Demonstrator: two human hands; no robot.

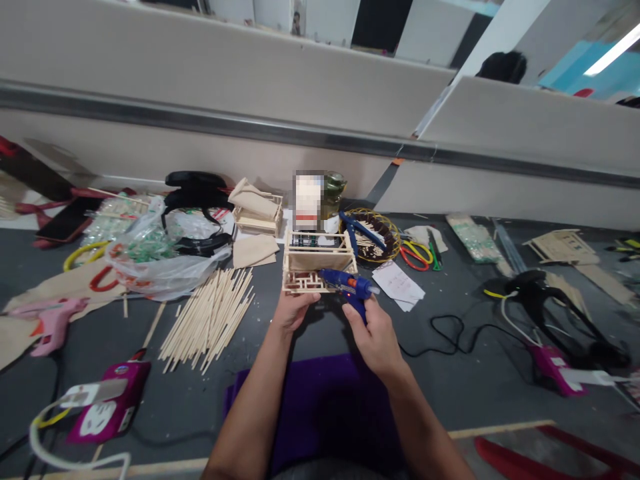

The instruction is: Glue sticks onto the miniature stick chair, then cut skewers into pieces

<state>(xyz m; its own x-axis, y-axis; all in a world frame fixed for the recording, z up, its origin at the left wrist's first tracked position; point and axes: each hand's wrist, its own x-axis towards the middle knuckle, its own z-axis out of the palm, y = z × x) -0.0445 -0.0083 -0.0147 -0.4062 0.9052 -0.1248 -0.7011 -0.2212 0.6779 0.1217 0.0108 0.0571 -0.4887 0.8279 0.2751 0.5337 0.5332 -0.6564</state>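
My left hand (296, 310) is closed on the lower left of a small wooden stick frame (320, 261), a box-like model with lattice work along its front and a cloth-coloured panel inside. A blue hot glue gun (350, 285) sits in my right hand (373, 327), its fingers wrapped round the handle. The gun's nozzle points left at the lattice of the model; whether it touches the wood I cannot tell. To the left of my hands a heap of thin wooden sticks (207, 320) is spread on the grey table (450, 400).
Behind stand another stick model (257, 213) with beige cloth and a yellow-rimmed basket (395, 230). Scissors (417, 255) lie beside paper slips (399, 285). A pink glue gun (57, 323), a plastic bag (165, 257) and magenta power banks (110, 403) are left; a black cable (455, 340) runs right.
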